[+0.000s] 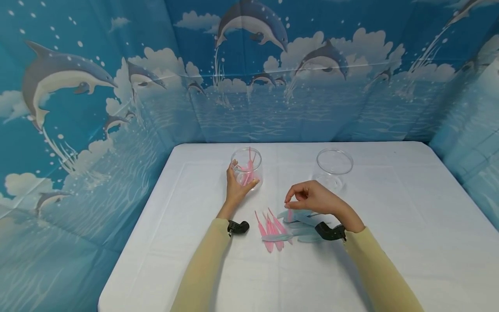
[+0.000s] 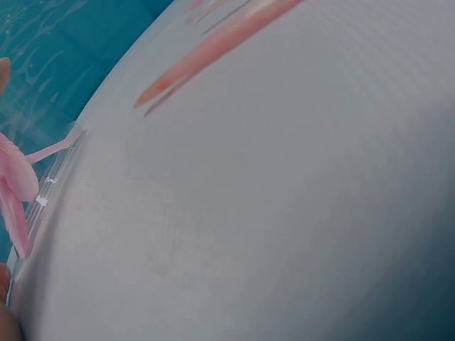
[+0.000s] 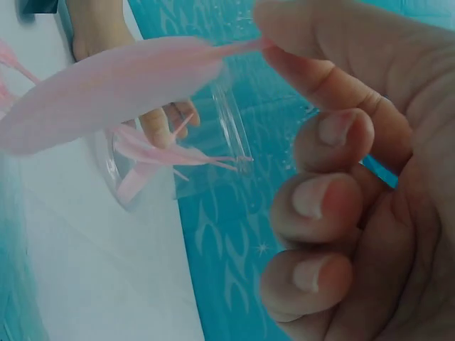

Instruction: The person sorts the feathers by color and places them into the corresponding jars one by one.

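Observation:
My left hand [image 1: 237, 190] grips the side of a clear jar [image 1: 259, 170] at the back middle of the table. Several pink feathers [image 1: 248, 174] stand inside it, their quills leaning up toward the rim. Between thumb and forefinger my right hand [image 1: 313, 198] pinches the quill tip of another pink feather [image 3: 106, 96], which hangs down over the feather pile in the head view. Several pink feathers [image 1: 269, 234] lie on the table in front of the jar, a grey-blue feather [image 1: 276, 237] across them. Beneath the right hand are several more blue feathers [image 1: 306, 232], partly hidden by the wrist.
A second clear jar [image 1: 336, 178] stands at the back right, beyond the right hand. The table has a white cover [image 1: 175, 242]. A blue dolphin-print curtain [image 1: 253, 117] hangs behind and along both sides. Each wrist wears a black band [image 1: 330, 232].

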Tool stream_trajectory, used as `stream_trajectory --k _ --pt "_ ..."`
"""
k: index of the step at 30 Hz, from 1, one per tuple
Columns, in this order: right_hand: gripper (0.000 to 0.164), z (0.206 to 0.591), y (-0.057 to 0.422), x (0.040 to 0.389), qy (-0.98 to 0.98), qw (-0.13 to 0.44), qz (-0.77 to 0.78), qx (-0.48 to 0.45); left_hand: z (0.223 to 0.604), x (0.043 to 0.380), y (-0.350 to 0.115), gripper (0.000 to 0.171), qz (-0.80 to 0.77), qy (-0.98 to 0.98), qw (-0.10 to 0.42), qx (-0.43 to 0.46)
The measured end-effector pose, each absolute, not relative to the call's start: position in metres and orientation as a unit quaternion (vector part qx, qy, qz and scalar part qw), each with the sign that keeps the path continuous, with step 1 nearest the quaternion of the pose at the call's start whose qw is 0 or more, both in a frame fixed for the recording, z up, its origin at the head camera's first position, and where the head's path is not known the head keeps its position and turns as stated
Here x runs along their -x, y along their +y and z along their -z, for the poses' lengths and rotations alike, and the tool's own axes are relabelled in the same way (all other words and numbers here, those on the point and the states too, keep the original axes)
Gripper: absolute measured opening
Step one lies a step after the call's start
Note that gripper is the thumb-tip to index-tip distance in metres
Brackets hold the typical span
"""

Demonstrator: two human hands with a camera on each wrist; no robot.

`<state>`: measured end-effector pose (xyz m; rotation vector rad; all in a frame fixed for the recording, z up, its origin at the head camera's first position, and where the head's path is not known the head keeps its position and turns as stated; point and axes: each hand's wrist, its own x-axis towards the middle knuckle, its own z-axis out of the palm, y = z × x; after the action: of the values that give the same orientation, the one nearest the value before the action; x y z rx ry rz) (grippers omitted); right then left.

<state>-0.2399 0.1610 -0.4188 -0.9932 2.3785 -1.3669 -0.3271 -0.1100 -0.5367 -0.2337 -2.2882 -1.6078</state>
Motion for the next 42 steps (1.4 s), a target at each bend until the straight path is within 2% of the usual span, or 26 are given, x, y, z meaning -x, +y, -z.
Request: stream_trajectory --k 12,19,26,30,42 --pt "0.015 0.4 0.142 0.253 0.79 -0.033 0.575 0.209 0.537 0.327 -0.111 0.108 0.566 -0.804 0.166 0.083" --pt "0.02 0.371 0.109 0.26 0.717 -0.163 0.659 0.162 0.531 0.322 -0.112 0.107 0.571 -0.8 0.162 0.081" --pt "0.017 0.389 0.08 0.3 0.686 -0.243 0.665 0.169 0.539 0.328 -0.111 0.108 0.567 -0.803 0.164 0.086" --pt "0.017 0.404 0.062 0.314 0.7 -0.259 0.641 0.178 0.54 0.327 -0.112 0.108 0.564 -0.802 0.177 0.088" --pt "0.024 0.419 0.057 0.313 0.794 -0.209 0.548 0.163 0.539 0.33 -0.112 0.109 0.558 -0.807 0.172 0.087"
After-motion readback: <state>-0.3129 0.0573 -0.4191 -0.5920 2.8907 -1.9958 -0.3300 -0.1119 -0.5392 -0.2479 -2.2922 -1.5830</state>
